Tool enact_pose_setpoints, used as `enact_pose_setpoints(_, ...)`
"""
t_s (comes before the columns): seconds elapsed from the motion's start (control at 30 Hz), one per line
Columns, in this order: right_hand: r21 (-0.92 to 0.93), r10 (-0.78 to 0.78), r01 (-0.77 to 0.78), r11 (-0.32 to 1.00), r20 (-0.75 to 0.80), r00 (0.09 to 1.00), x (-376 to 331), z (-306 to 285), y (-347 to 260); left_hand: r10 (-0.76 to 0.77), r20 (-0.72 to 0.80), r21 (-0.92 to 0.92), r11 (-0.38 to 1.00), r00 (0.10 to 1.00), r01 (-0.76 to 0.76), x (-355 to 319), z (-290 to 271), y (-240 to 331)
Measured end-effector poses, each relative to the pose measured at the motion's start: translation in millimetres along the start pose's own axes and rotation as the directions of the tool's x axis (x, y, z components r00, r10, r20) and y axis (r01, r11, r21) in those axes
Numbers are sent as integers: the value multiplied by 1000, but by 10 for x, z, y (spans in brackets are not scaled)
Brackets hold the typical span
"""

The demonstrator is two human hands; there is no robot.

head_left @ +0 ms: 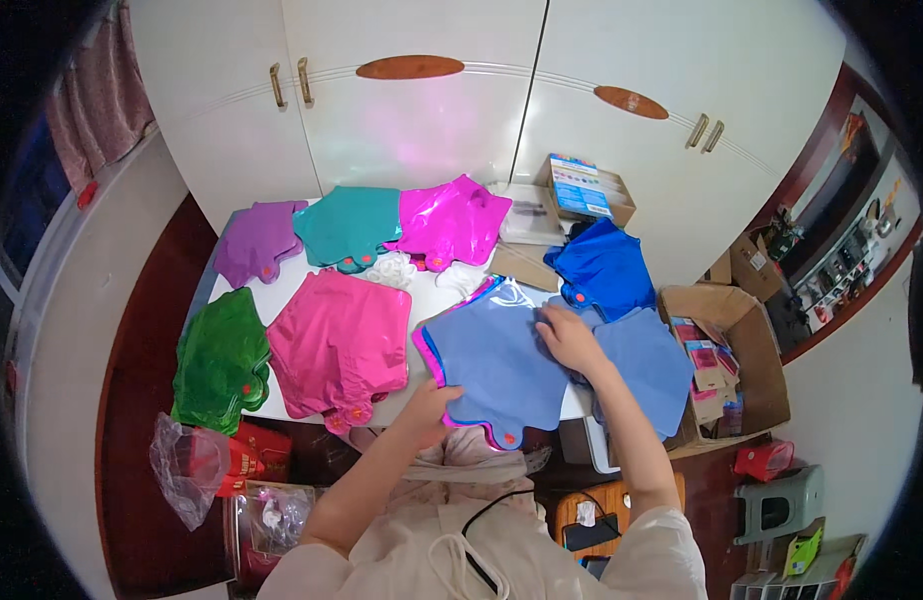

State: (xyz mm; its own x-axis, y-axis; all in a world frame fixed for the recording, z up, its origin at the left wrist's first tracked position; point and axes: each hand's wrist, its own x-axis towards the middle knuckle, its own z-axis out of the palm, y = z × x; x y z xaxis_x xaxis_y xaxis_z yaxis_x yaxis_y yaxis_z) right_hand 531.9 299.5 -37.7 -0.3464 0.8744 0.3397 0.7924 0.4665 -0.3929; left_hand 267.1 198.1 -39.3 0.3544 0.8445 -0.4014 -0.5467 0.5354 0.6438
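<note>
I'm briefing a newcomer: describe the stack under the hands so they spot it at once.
Facing the white cabinet stands a white table. At its near edge, the left hand and right hand touch the light-blue stack. Unlike the light-blue piece to its right, it shows magenta edges underneath.

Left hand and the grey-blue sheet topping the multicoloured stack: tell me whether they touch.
Touching. The head view shows the left hand at the near-left edge of the grey-blue sheet, its thumb lying over that edge.
</note>
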Motion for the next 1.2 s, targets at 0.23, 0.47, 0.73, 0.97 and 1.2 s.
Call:
enact_pose_setpoints(0.23,-105,-46,43,994,-23,999,223,243,16,289,-95,232,937,953,-262,-490,-204,-175)
enact_pose_setpoints(0.47,-40,10,-12,999,-35,999,241,342,-173,171,171,410,883,970,-228,-503,-899,-1251)
enact_pose_setpoints(0.73,60,68,-74,995,89,994,74,292,-368,-188,-23,-89,979,982,185,-358,-195,-947)
enact_pose_setpoints(0.97,74,67,-75,994,103,992,134,251,-341,-246,191,-57,964,950,261,-297,-277,-1019)
enact_pose_setpoints(1.2,349,179,-187,918,55,982,335,308,-322,-126,72,500,863,989,73,-461,-221,-974)
